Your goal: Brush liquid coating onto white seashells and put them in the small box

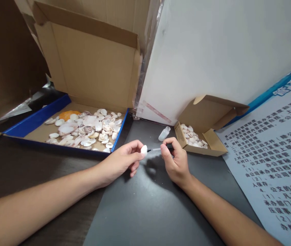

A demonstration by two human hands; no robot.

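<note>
Between the thumb and fingers of my left hand [125, 157] is a small white seashell [144, 149], held above the dark grey mat. My right hand [176, 162] is closed round the black cap of a small brush [155, 149], whose thin clear stem points left. The dark brush tip meets the shell's right edge, or lies very close to it. Just behind my right hand, a small open glass bottle [164, 133] leans at a tilt on the mat; its contents look pale.
A blue-sided cardboard box [40, 116] at the left holds many shells and an orange one [70, 114]. To the right, a smaller open carton [214, 143] contains pale shells [192, 136]. A white board [212, 48] rises behind, and a printed sheet [270, 157] lies far right.
</note>
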